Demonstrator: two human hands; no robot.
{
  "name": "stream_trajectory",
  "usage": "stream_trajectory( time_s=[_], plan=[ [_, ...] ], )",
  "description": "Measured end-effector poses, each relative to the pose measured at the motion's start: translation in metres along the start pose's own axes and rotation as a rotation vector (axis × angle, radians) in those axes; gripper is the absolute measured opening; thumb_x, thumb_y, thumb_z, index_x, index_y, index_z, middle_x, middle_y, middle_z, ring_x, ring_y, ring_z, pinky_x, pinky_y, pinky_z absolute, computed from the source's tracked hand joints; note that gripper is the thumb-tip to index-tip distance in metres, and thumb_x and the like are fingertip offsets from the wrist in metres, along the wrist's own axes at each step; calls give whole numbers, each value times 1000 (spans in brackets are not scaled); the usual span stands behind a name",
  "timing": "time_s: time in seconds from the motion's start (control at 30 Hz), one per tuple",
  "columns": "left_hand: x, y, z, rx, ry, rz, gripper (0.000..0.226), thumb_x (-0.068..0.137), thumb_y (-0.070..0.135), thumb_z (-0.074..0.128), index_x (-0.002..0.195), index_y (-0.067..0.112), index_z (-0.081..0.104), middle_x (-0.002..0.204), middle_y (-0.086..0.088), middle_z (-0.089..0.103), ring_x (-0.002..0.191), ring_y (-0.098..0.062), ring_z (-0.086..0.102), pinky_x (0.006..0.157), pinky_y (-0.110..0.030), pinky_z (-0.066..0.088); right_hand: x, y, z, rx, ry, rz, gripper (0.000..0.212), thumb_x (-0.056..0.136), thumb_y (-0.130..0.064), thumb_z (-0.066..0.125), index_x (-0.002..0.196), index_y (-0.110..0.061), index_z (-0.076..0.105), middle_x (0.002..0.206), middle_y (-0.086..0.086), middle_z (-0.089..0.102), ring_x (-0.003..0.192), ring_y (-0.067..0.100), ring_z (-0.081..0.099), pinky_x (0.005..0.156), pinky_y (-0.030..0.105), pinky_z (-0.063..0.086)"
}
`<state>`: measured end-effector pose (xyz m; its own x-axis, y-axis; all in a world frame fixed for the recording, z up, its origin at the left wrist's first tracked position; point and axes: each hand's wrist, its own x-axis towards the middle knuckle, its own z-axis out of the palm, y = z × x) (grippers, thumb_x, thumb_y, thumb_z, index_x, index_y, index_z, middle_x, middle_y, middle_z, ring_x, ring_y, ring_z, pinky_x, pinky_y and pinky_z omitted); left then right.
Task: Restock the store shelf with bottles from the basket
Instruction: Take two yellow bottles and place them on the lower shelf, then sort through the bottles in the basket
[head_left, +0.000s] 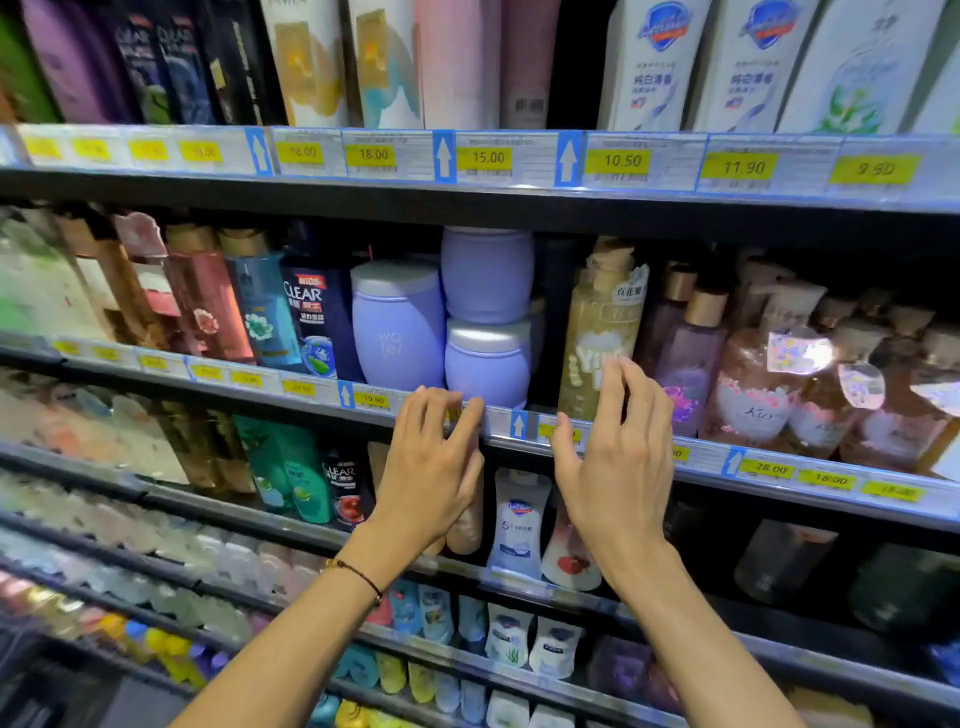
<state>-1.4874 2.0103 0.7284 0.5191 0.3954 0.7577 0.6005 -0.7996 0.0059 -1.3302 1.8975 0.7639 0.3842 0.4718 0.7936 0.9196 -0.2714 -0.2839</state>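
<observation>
While you've got both hands up at the middle shelf (519, 425), neither one is actually holding anything. Your left hand (431, 467) is palm-away with the fingers bent over loosely, and the tips sit right at the shelf's front price strip, just under the tall lilac jar (397, 332). I can't tell whether they're pressing on the strip or just in front of it.

Your right hand (618, 467) is more spread out, with the fingers apart and only slightly curled and the thumb out to the side. Its fingertips overlap the lower label of the gold bottle (597, 322), which stands upright on that shelf directly behind the hand. I can't tell if skin is on plastic there, but nothing is wrapped around it.

The gold bottle has a dark gap on its left, then two stacked lilac jars (488, 364), so the gap sits between your two hands. On its right there's a purple bottle (691, 364) nearly touching it. A dark blue CLEAR bottle (317, 322) stands left of the tall jar.

There's a thin bracelet (358, 571) on your left wrist. A white bottle (519, 519) on the shelf below shows between your forearms.
</observation>
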Motion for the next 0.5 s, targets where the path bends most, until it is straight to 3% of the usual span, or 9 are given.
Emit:
stream_trajectory(
  time_s=[0.1, 0.2, 0.4, 0.5],
  plan=[
    [-12, -13, -20, 66, -102, 30, 55, 86, 24, 58, 138, 9, 55, 136, -18, 51, 128, -40, 46, 113, -57, 32, -17, -23, 5, 22, 13, -136, 56, 92, -26, 59, 141, -2, 50, 141, 19, 52, 130, 39, 46, 109, 48, 39],
    [-46, -39, -40, 157, -199, -52, 60, 85, 31, 57, 142, 14, 52, 147, -15, 46, 140, -38, 38, 115, -59, 28, -38, -55, 19, 79, -57, -247, 51, 90, -26, 60, 135, -3, 57, 136, 20, 56, 128, 41, 49, 109, 50, 40],
    [-160, -135, -79, 302, -433, -281, 43, 93, 36, 45, 129, 15, 55, 146, -14, 46, 136, -39, 40, 108, -58, 35, -96, -142, 63, 171, -312, -420, 49, 89, -28, 56, 131, -3, 58, 123, 18, 59, 114, 39, 52, 95, 48, 46],
    [-243, -189, -108, 344, -571, -396, 39, 95, 37, 49, 128, 16, 55, 144, -16, 46, 131, -41, 42, 102, -57, 40, -139, -202, 91, 187, -488, -504, 49, 89, -30, 53, 129, -3, 58, 121, 18, 58, 110, 38, 51, 89, 49, 48]
  ],
)
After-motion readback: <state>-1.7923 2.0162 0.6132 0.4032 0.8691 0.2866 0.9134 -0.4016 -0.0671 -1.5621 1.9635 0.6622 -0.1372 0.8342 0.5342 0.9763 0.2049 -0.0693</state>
